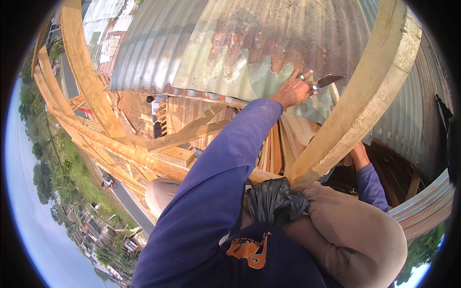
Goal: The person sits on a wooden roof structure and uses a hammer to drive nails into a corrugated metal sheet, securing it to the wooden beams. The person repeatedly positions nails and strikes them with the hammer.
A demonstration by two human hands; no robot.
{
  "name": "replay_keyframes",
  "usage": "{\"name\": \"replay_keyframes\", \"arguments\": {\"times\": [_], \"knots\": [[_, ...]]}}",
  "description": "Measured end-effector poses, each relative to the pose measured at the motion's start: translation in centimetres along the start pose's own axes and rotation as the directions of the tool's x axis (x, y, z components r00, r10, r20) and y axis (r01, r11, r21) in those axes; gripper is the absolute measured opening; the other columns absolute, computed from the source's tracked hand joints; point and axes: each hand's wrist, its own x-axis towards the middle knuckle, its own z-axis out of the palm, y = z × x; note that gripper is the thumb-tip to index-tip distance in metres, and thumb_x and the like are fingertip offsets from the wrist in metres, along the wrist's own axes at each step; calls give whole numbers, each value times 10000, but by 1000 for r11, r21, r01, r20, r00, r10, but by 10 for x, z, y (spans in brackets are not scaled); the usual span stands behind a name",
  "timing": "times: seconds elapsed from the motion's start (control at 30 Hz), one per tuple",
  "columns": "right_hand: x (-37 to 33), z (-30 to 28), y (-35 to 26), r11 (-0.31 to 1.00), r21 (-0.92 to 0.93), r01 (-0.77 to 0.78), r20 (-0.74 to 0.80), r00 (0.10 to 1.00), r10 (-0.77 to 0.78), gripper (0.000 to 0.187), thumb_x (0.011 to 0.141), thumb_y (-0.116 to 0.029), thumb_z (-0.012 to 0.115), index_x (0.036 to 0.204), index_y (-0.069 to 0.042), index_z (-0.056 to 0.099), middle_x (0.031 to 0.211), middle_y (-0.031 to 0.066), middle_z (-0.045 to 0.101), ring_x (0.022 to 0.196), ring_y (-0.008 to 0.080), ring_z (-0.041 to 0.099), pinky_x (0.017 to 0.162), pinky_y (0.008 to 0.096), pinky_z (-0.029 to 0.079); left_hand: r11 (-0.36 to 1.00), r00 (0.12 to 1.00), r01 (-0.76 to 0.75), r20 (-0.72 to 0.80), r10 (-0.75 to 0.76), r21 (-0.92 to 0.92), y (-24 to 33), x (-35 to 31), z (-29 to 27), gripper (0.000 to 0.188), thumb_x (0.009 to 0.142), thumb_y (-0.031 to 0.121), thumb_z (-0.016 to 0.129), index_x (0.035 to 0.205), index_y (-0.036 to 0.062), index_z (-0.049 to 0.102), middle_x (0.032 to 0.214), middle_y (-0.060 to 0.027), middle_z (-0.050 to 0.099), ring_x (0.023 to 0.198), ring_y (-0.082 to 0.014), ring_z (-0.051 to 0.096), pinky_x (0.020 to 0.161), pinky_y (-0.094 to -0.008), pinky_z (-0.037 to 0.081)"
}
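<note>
At the far left of my view a road (129, 206) runs below, and closer in stands a bowed-looking timber frame (98, 86), with a loose plank (189, 136) angled across the gap. Next comes the weathered metal sheet (211, 62), filling the upper middle, its near edge rough and patchy. A black plastic bag (273, 198) sits between my knees.

Right of that, I have my left hand (293, 90) reaching up over the sheet. Its fingers are partly bent beside a dark tool head, which I take for a hammer (331, 80); I cannot tell whether they pinch anything. The pale handle drops behind the thick beam (367, 93) and points toward my right hand (357, 156). The beam hides those fingers, so I cannot tell whether they grip the handle.

I judge the step in hand to be lining the hammer up over the sheet, the left hand guiding. To my mind the next move calls for a steady right grip, left fingers clear of the head, and room around the beam. Farther right, another ribbed sheet (401, 125) slopes away.
</note>
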Motion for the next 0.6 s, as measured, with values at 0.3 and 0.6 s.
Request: {"name": "replay_keyframes", "arguments": {"times": [0.3, 0.6], "knots": [[17, 12, -8, 995, -65, 72, 10, 997, -72, 358, 879, -348, 696, 1013, -38, 579, 662, 15, 493, 568, 111, 482, 522, 278, 396, 996, 997, 9, -69, -15, -87, 4, 7, 5, 455, 1012, 441, 383, 1336, 173, 556, 1357, 15, 562, 1445, -193, 227, 1193, -465, 142], [86, 47, 18, 1000, -6, 10, 237, 971, -8, 384, 807, -172, 765, 1063, 25, 557, 701, 70, 632, 514, 119, 582, 428, 271, 434, 992, 998, 48, -26, -51, -119, 3, 5, 1, 361, 998, 386, 455, 1140, 137, 675, 1242, -14, 643, 1447, -204, 221, 1177, -468, 164]]}}
